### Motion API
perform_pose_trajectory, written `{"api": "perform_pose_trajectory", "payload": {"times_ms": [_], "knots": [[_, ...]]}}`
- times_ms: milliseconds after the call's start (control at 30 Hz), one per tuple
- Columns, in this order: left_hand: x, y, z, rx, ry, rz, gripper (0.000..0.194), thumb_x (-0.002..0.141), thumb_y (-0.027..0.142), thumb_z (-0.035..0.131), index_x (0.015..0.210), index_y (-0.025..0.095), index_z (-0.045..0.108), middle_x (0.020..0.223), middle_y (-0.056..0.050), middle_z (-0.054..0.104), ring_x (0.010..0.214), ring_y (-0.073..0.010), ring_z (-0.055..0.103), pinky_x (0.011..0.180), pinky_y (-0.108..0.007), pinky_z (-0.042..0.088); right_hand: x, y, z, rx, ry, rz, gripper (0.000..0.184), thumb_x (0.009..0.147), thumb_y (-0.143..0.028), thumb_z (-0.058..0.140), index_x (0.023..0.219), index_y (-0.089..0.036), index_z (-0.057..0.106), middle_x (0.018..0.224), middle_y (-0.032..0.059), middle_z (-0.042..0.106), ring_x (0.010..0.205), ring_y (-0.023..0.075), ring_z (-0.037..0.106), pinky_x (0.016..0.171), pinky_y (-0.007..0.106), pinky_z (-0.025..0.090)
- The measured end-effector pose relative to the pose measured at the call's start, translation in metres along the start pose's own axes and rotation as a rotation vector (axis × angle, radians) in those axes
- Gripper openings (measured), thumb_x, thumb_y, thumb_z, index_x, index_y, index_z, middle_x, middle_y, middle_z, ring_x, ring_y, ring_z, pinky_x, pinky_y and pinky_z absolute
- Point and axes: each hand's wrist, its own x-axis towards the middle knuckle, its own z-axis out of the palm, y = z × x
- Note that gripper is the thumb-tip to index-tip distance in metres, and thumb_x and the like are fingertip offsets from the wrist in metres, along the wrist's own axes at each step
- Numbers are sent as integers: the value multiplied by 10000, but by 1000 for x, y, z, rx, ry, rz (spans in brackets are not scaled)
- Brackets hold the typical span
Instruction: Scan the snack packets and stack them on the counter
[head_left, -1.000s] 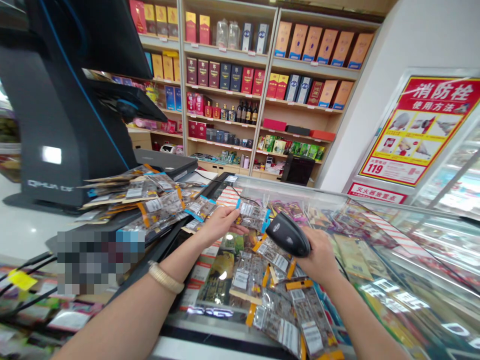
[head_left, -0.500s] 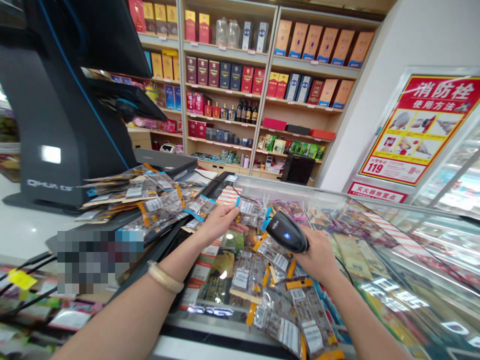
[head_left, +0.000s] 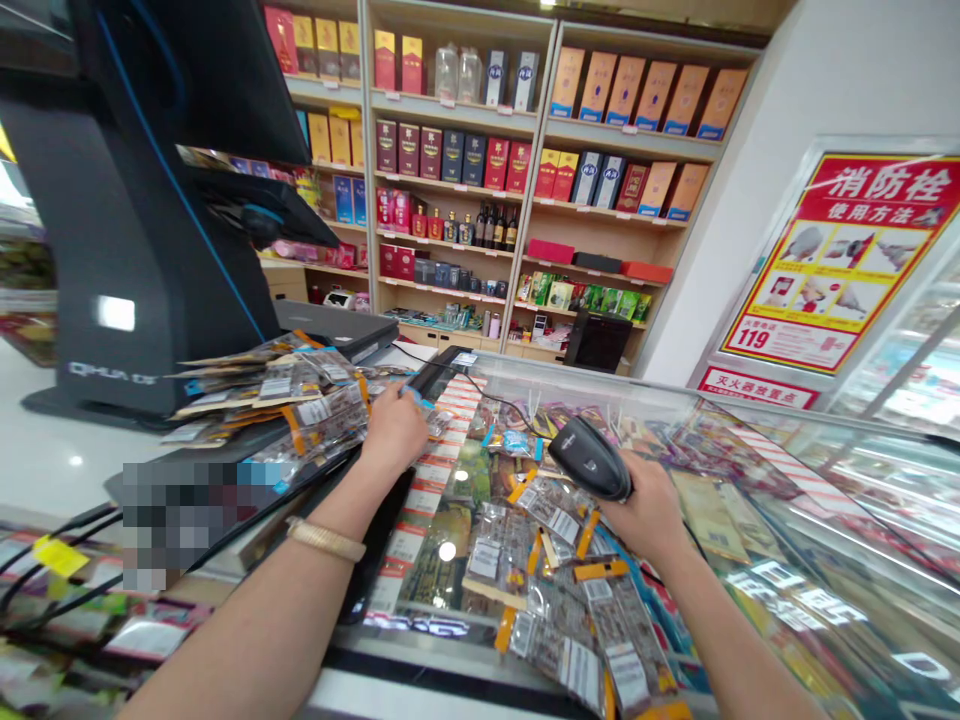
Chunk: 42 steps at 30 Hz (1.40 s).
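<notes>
My right hand (head_left: 651, 505) grips a black barcode scanner (head_left: 591, 458), held above the glass counter (head_left: 750, 520) with its head pointing left. My left hand (head_left: 394, 432) has reached left to the edge of a heap of small clear packets (head_left: 285, 395) on the till stand. Its fingers curl around a blue-edged packet (head_left: 424, 412), most of it hidden behind the hand. A beaded bracelet (head_left: 325, 539) circles the left wrist. More clear packets with orange and white labels (head_left: 540, 560) lie spread on the glass between my two arms.
A black till terminal (head_left: 142, 220) with a screen stands at the left. Shelves of boxed goods and bottles (head_left: 480, 160) fill the back wall. A red fire-hydrant poster (head_left: 840, 260) hangs at the right. Cables (head_left: 67, 560) run along the lower left.
My left hand has carried the blue-edged packet from in front of the scanner leftwards to the heap on the till stand. The scanner has dropped slightly and stays in my right hand.
</notes>
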Motion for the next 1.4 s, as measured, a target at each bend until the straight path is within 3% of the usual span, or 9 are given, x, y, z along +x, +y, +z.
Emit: {"api": "perform_pose_trajectory", "payload": {"times_ms": [100, 267, 433, 567, 733, 900, 1067, 1200, 1400], "knots": [[-8, 3, -2, 132, 1, -33, 265, 778, 196, 519, 933, 99, 711, 1316, -201, 575, 1285, -390, 441, 1044, -525, 367, -1, 0, 0, -6, 4, 10, 159, 769, -309, 539, 837, -203, 637, 770, 48, 683, 719, 205, 623, 664, 286, 405], [-16, 18, -3, 223, 63, 46, 408, 821, 242, 502, 1186, 146, 656, 1385, -191, 524, 1345, -380, 384, 1067, -550, 321, 0, 1, 1, -22, 42, -12, 169, 768, -317, 544, 843, -200, 639, 755, 55, 681, 702, 207, 624, 648, 288, 406], [-24, 35, 9, 79, -262, 519, 363, 843, 212, 486, 1139, 254, 692, 1462, -72, 489, 1389, -293, 366, 1141, -524, 255, 1, 1, 1, -18, 38, -10, 155, 771, -303, 537, 832, -203, 639, 740, 51, 675, 693, 201, 620, 631, 278, 406], [-34, 45, 21, 87, -475, 614, 347, 846, 172, 476, 1108, 223, 697, 1513, -77, 426, 1435, -318, 289, 1153, -593, 183, 1, 0, 1, -15, 35, -11, 164, 759, -286, 537, 853, -203, 643, 767, 56, 683, 699, 203, 623, 634, 280, 416], [-35, 44, 29, 24, -469, 604, 521, 803, 62, 468, 1303, 177, 558, 1474, -118, 473, 1422, -283, 328, 1161, -579, 186, 1, -1, 0, 3, 26, -10, 160, 751, -275, 547, 855, -204, 645, 767, 55, 683, 689, 202, 623, 619, 276, 418], [-25, 38, 29, -231, -254, 564, 408, 771, 78, 548, 1161, 143, 650, 1282, -136, 632, 1225, -241, 555, 1089, -424, 384, 1, 0, 0, 1, 32, -4, 152, 750, -281, 550, 846, -208, 643, 759, 52, 680, 692, 204, 622, 627, 280, 424], [-15, 32, 29, -451, -88, 270, 182, 730, 126, 623, 873, 179, 723, 980, -75, 732, 910, -214, 681, 860, -343, 527, 1, 0, 1, 10, 28, -8, 167, 755, -285, 543, 861, -207, 647, 766, 53, 682, 711, 206, 626, 636, 283, 423], [-12, 27, 28, -609, -83, 45, 115, 720, 186, 633, 815, 185, 699, 729, -22, 705, 701, -187, 678, 685, -299, 535, 0, 2, 1, 28, -16, -38, 198, 771, -302, 549, 901, -195, 653, 821, 68, 698, 751, 214, 635, 663, 296, 417], [-14, 29, 25, -825, -83, 120, 123, 714, 230, 621, 815, 191, 679, 736, -9, 697, 691, -158, 663, 685, -275, 546, -1, 2, 2, 45, -105, -43, 258, 766, -300, 566, 983, -191, 654, 901, 71, 721, 825, 233, 653, 731, 323, 411]]}}
